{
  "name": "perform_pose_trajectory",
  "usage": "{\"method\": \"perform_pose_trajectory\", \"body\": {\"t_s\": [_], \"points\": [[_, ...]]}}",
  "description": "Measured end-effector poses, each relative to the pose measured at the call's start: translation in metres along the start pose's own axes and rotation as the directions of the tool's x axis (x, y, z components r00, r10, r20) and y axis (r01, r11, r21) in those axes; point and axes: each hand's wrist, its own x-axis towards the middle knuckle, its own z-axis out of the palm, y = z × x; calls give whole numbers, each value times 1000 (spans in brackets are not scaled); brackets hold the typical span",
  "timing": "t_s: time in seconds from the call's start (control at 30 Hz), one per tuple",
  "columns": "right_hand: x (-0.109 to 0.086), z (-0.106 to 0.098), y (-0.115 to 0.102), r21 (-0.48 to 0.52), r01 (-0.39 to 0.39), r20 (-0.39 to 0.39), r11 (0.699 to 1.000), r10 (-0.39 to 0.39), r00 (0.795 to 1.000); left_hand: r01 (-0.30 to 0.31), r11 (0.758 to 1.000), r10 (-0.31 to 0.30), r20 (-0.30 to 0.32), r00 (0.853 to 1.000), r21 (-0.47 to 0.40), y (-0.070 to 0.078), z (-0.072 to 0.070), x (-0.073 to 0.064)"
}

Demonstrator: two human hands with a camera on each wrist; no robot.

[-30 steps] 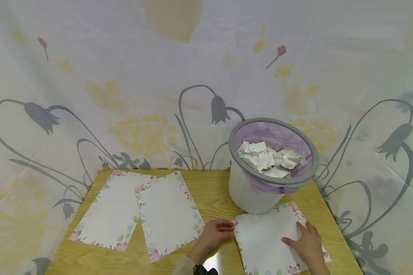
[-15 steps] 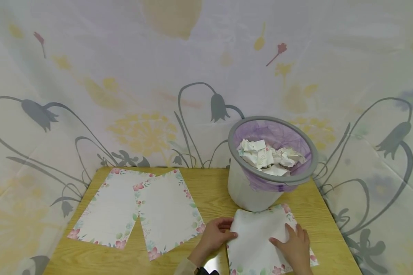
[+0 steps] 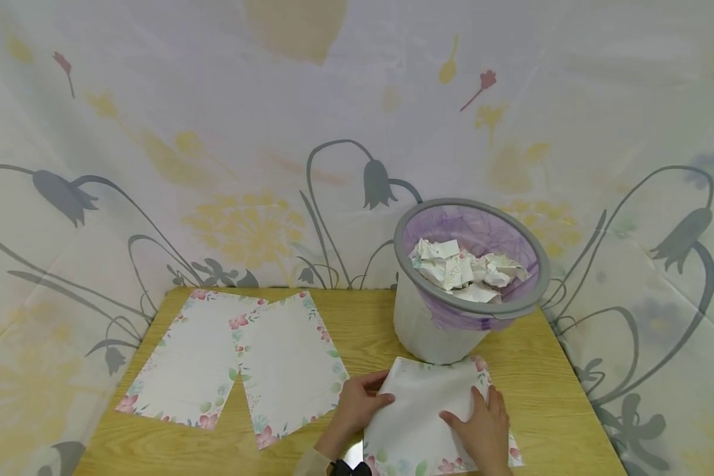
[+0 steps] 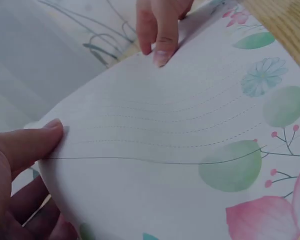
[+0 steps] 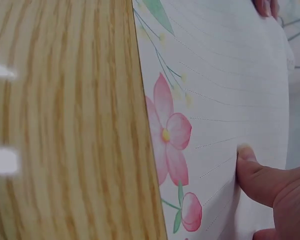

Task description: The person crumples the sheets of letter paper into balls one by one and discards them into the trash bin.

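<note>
My left hand (image 3: 356, 404) pinches the left edge of a white sheet of letter paper (image 3: 419, 406) with a floral border. In the left wrist view, its thumb lies on top of the paper and the other fingers are beneath the edge. The raised left part of the sheet bows upward, showing faint printed lines. My right hand (image 3: 482, 426) rests on the sheet's right part, thumb spread away from the fingers. Its thumb (image 5: 257, 175) presses on the paper in the right wrist view, inward from a printed pink flower.
Just behind the sheet stands a waste bin (image 3: 422, 330) with a grey rim and purple liner, holding crumpled paper (image 3: 458, 268). Two more floral sheets, a left one (image 3: 184, 363) and an overlapping one (image 3: 288, 367), lie on the wooden table (image 3: 565, 410). A patterned cloth hangs behind.
The sheet under my hands has shifted left across the table, and the right hand has travelled left with it. The left hand has moved slightly left and now pinches the paper's edge.
</note>
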Motion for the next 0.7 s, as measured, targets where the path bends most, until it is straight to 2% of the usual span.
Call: {"method": "perform_pose_trajectory", "body": {"t_s": [0.13,0.3,0.4,0.57,0.7], "points": [[-2,1,-3,-19,22,-19,1000,-22,1000,6,1000,-5,-12,1000,24,-1,-2,0],[-2,0,1,-39,71,-45,997,-73,996,-14,1000,14,-27,1000,14,-3,-2,0],[2,-2,6,18,60,-106,998,-58,993,-40,999,40,-26,999,7,-3,-3,0],[6,-7,12,140,51,-228,989,-18,973,-76,997,76,4,997,-19,-2,-7,0],[6,-12,11,249,73,-260,966,-6,965,-89,995,90,17,996,-48,-3,-12,0]]}}
